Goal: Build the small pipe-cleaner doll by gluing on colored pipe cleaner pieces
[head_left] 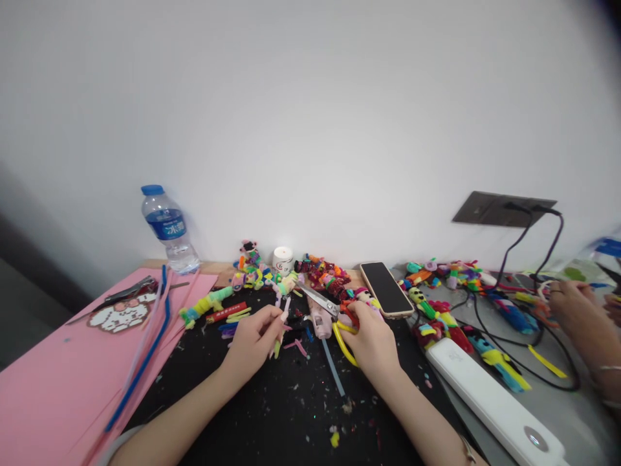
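My left hand [257,338] is closed, its fingertips pinching a pale pink pipe cleaner piece [286,308]. In my right hand [376,340] are scissors with red and yellow handles [338,340]; their metal blades [317,298] point left toward the pipe cleaner and look slightly parted, apart from it. Between my hands lies a pink glue gun [321,321], with a translucent glue stick [332,369] reaching toward me. Short pink pipe cleaner scraps [297,348] lie on the black mat [272,414].
Several colourful pipe cleaner figures [330,278] line the wall beside a white candle jar [283,261]. A water bottle [169,230] stands left, behind pink sheets [43,382]. To the right are a phone [387,289], a long white device [495,401], black cables [567,349] and another person's hand [575,314].
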Tool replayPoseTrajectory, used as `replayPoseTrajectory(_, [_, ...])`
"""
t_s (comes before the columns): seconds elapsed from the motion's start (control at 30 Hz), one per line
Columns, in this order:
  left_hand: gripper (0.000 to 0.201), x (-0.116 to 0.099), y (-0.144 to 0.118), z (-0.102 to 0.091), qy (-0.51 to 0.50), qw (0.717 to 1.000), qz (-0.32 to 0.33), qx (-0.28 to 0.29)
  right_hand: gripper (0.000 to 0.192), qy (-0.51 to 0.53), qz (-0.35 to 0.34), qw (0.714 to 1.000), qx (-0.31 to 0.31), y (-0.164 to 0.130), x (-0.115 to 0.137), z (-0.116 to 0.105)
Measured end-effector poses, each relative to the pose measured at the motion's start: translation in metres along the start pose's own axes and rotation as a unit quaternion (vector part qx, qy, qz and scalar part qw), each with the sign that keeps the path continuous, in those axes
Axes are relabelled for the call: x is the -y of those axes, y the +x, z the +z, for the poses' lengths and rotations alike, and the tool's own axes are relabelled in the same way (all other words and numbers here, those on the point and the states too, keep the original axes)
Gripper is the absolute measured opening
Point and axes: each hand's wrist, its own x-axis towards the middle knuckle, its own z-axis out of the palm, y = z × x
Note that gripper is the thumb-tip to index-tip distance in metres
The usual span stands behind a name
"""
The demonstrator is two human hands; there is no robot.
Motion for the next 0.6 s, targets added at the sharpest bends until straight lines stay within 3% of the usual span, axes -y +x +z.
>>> replayPoseTrajectory(0.2, [0.026,0.0,0.003,-0.002,-0.006,1.0,0.0,-0.029,0.022,0.05,0.011,0.999,0.004,0.0,-0.005,0.004])
replayPoseTrajectory(0.43, [0.025,0.007,0.006,-0.008,0.181,0.98,0.068,-0.042,0.024,0.083,0.004,0.997,-0.004,0.002,-0.007,0.007])
replayPoseTrajectory(0.6, [0.024,0.012,0.012,-0.021,0.262,0.961,0.06,-0.067,0.024,0.095,-0.003,0.995,-0.014,0.001,-0.007,0.007])
